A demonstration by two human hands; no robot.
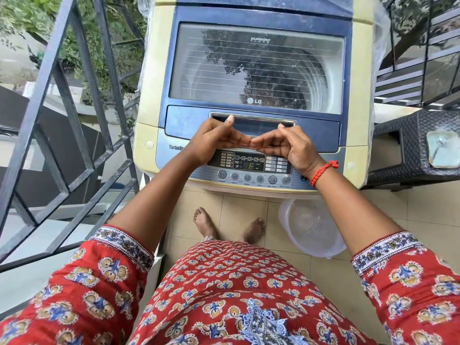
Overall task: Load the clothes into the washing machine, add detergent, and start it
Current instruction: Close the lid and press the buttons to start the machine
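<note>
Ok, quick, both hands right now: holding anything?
Left hand: loosely curled, empty, thumb at the lid handle.
Right hand: loosely curled, empty, thumb at the handle.

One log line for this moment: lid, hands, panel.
lid: closed | left hand: empty, above control panel | right hand: empty, fingertips meeting left | panel display: lit | tub: on floor
</note>
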